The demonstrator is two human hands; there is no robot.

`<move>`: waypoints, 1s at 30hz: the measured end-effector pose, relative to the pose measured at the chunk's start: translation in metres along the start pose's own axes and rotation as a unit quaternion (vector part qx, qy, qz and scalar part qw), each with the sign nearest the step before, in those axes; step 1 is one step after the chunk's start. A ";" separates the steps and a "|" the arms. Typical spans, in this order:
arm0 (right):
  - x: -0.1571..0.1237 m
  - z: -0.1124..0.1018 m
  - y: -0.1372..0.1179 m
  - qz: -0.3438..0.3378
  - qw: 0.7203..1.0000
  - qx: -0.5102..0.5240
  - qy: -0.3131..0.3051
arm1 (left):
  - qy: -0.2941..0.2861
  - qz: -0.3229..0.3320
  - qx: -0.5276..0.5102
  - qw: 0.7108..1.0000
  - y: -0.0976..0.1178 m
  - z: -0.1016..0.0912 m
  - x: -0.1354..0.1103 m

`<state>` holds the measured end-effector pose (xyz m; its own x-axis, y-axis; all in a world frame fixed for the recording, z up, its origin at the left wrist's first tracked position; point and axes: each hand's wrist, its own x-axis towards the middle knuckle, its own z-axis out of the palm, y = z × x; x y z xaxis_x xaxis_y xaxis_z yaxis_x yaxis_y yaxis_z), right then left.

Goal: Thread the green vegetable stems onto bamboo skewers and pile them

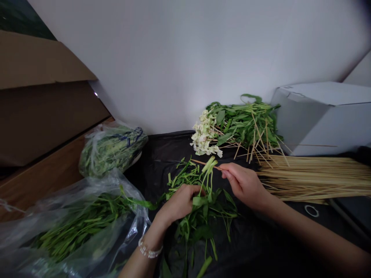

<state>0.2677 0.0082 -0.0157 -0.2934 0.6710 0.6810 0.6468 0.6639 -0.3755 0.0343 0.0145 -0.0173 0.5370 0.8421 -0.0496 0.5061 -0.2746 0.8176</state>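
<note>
My right hand (242,183) pinches one end of a thin wooden skewer (197,161), which points left. Pale green stems of leafy greens (209,166) lie across the skewer; whether they are pierced I cannot tell. My left hand (181,202), with a beaded bracelet at the wrist, is closed on the lower part of these greens, its fingertips partly hidden by leaves. Beneath both hands spreads a loose pile of leafy greens (199,231) on black plastic sheeting (156,150).
Skewered greens (243,123) and pale cabbage-like pieces (203,133) lie at the back by the wall. Bare skewers (315,177) are stacked at right, near a white box (327,119) and a ring (311,211). Bagged greens (113,148) and an opened clear bag (116,185) sit left.
</note>
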 end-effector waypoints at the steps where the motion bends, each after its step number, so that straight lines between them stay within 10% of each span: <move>1: 0.000 -0.001 0.000 -0.004 1.000 0.002 0.009 | 0.024 -0.001 -0.002 1.000 -0.004 -0.001 0.002; 9: 0.001 -0.004 0.000 0.013 0.998 0.020 0.056 | 0.355 -0.004 -0.271 0.895 -0.018 -0.019 0.015; 15: 0.000 -0.001 0.000 -0.034 0.998 -0.053 -0.021 | 0.341 0.001 -0.424 0.839 -0.007 -0.017 0.015; 30: -0.006 0.009 0.004 -0.030 0.989 -0.105 -0.096 | 0.265 -0.024 -0.480 0.836 -0.001 -0.009 0.014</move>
<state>0.2659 0.0101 -0.0270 -0.4511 0.6959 0.5587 0.7504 0.6347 -0.1846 0.0355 0.0306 -0.0134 0.0291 0.9987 -0.0414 -0.3926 0.0495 0.9184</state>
